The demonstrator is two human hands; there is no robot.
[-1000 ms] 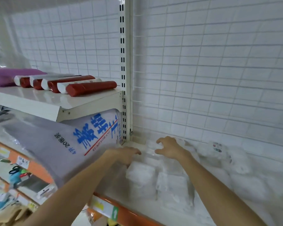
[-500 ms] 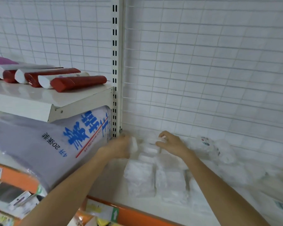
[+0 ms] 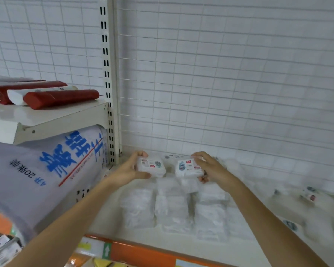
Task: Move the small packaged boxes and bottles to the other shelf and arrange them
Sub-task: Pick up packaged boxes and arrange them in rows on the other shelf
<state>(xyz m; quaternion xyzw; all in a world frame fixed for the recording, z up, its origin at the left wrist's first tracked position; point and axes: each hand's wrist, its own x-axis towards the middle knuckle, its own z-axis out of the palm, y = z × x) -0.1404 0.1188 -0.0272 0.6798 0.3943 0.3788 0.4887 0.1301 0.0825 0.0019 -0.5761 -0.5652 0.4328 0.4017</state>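
White plastic-wrapped small pack (image 3: 151, 167) gripped in left hand (image 3: 130, 169), thumb under, fingers over the top. Right hand (image 3: 210, 169) grips a second white printed pack (image 3: 188, 167) just beside it. Both held at the back of the white shelf (image 3: 104, 218), above rows of blurred white wrapped packs (image 3: 172, 211). Grey sack with blue print (image 3: 37, 176) left of the upright.
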